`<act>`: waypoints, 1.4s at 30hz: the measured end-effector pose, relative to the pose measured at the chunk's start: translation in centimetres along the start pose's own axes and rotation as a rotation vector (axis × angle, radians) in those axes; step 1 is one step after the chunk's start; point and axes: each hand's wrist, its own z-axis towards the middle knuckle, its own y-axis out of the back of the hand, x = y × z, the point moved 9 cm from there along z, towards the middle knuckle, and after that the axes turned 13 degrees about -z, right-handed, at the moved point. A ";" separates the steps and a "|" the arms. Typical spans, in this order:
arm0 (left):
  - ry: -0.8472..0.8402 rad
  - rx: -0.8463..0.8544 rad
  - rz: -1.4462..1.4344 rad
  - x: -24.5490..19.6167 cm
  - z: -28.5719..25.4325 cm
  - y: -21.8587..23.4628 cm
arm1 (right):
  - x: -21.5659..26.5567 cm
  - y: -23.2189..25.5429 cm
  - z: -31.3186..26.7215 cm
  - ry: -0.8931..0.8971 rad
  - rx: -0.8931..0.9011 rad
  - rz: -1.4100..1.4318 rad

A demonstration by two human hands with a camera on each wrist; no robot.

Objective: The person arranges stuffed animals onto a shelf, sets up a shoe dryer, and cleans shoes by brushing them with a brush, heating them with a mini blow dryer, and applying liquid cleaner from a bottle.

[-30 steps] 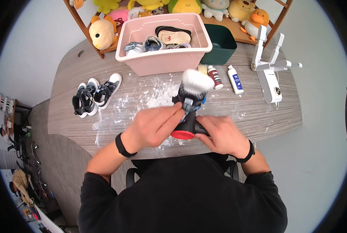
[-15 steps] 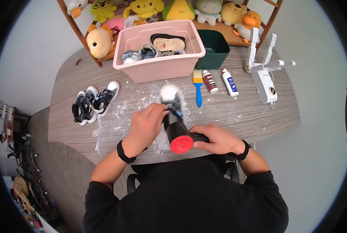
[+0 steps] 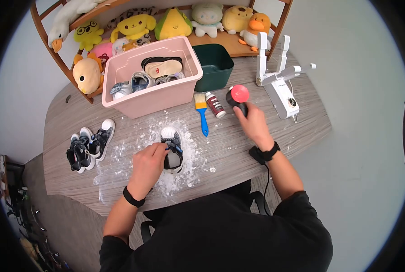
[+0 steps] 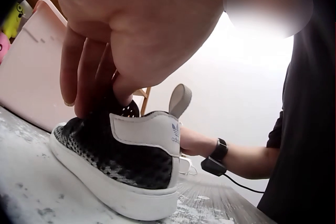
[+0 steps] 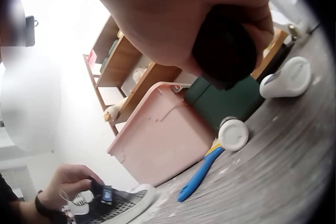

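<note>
A black-and-white sneaker (image 3: pixel 174 158) stands on the table amid white powder, toe toward the pink bin. My left hand (image 3: pixel 149 165) pinches the upper at its opening; in the left wrist view, the left hand's fingers (image 4: pixel 89 77) reach down to the shoe (image 4: pixel 142 166). At the right, my right hand (image 3: pixel 255 124) grips the black handle of a red-ended device (image 3: pixel 240 94), held near the bottles. In the right wrist view the right hand (image 5: pixel 178 19) is curled round the dark handle (image 5: pixel 224 50). The device's far end is hidden.
A pink bin (image 3: pixel 155 99) holding shoes and a green bin (image 3: pixel 213 68) stand behind. A blue brush (image 3: pixel 203 120) and red bottle (image 3: pixel 216 105) lie near the right hand; a white bottle (image 5: pixel 286 79) is beyond it. Dark sneakers (image 3: pixel 101 140) stand left, a white rack (image 3: pixel 281 97) right.
The right hand has carried the red-ended device away from the shoe, forward and to the right. The sneaker has come down onto the table, with the left hand still on it. The head view has shifted.
</note>
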 end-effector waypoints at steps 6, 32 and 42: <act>0.024 -0.034 0.017 -0.2 -0.6 0.0 | 1.0 -3.7 3.8 0.114 0.018 -0.234; 0.064 0.378 0.093 -2.3 -3.9 -1.0 | -5.4 4.0 1.0 -0.156 -0.199 -0.228; 0.102 0.288 -0.118 -0.1 -3.1 0.7 | 5.6 1.5 -8.0 0.173 0.171 0.233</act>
